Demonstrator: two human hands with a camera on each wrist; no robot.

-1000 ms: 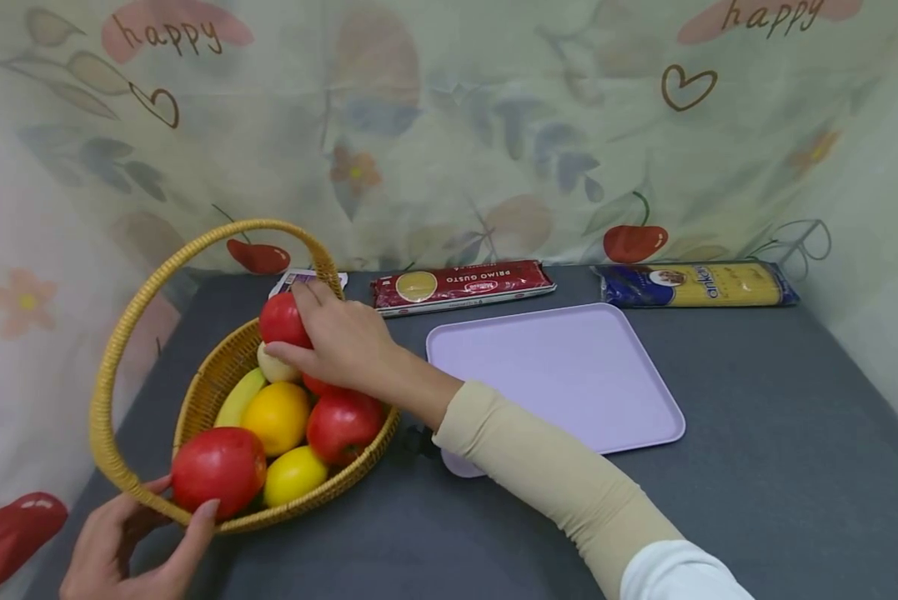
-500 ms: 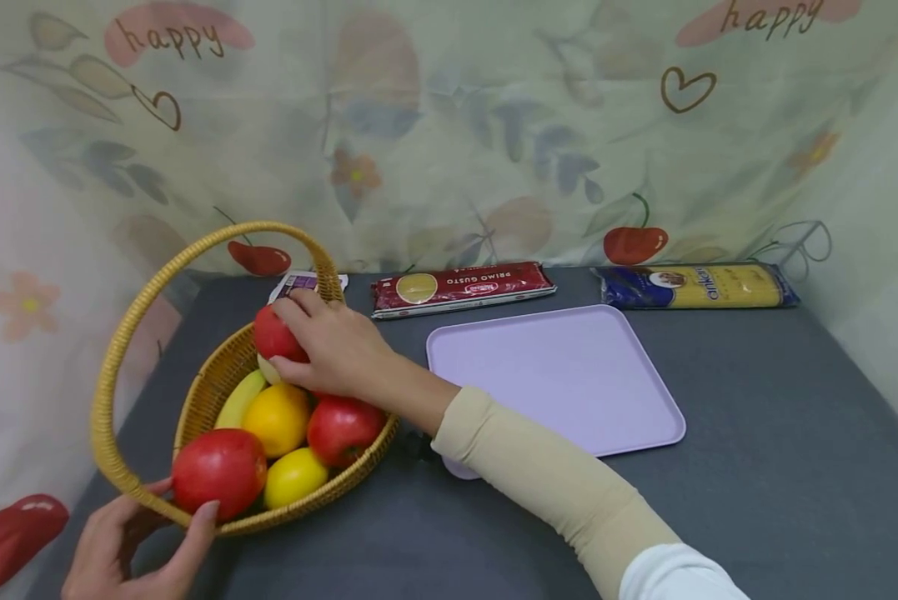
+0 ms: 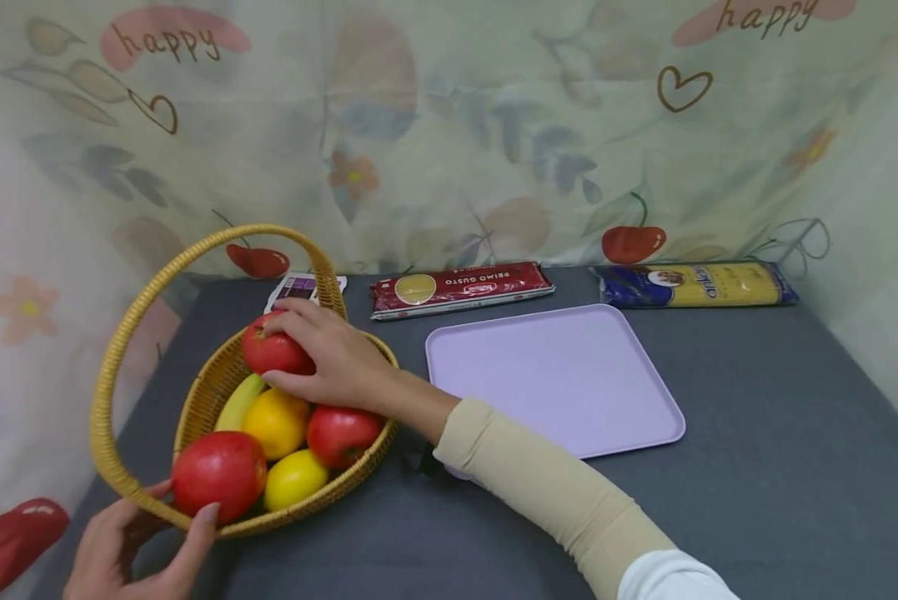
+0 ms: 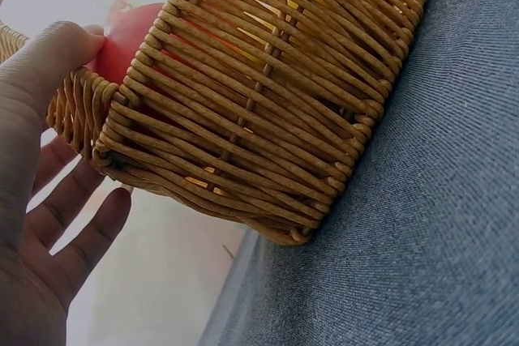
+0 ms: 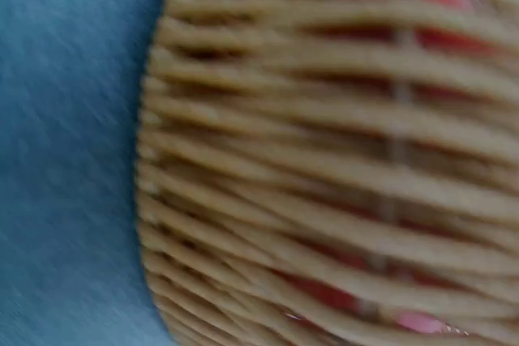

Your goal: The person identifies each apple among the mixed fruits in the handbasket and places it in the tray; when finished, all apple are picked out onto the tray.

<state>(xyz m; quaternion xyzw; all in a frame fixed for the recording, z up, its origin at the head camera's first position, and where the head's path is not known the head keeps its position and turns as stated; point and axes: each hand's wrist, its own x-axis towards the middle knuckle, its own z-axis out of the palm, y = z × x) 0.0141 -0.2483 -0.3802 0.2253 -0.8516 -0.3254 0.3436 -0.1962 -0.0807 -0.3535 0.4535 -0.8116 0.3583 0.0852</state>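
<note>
A wicker basket (image 3: 207, 392) with a tall arched handle stands at the left, filled with fruit. My right hand (image 3: 336, 354) grips a red apple (image 3: 272, 346) at the basket's far side, its stem end facing up. Below that hand lie a banana (image 3: 240, 404), an orange (image 3: 276, 423), another red apple (image 3: 343, 435) and a lemon (image 3: 295, 479). At the near left, a large smooth red fruit (image 3: 219, 475) rests against the rim. My left hand (image 3: 137, 546) holds the rim by the handle's foot; in the left wrist view, its thumb reaches over to the red fruit (image 4: 130, 36).
Right of the basket lies a lilac tray (image 3: 554, 375). Along the back are a red pasta packet (image 3: 464, 289), a blue and yellow pasta packet (image 3: 696, 284) and a small purple and white packet (image 3: 294, 287). A patterned cloth hangs behind the grey tabletop.
My right hand has lowered the apple and brought it slightly nearer, into the basket. The pale fruit seen beneath it earlier is now hidden. My left hand stays on the rim.
</note>
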